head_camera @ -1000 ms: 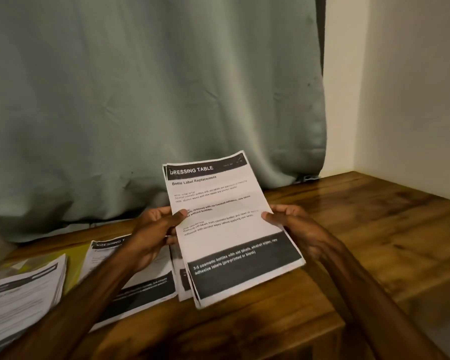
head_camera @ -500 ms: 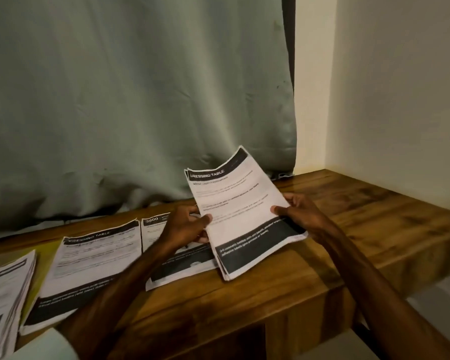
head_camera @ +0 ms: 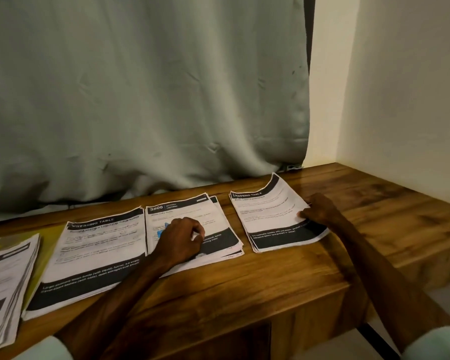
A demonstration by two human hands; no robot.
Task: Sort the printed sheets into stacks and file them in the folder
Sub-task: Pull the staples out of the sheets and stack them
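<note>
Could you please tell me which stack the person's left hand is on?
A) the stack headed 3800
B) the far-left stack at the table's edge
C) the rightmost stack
A: the left hand rests on the stack headed 3800, while the right hand holds the edge of the rightmost stack.

Four printed stacks [head_camera: 96, 255] — flat, abreast

A home room corner: wooden desk [head_camera: 270, 289], pale green curtain [head_camera: 140, 100], plain wall [head_camera: 400, 87].
</note>
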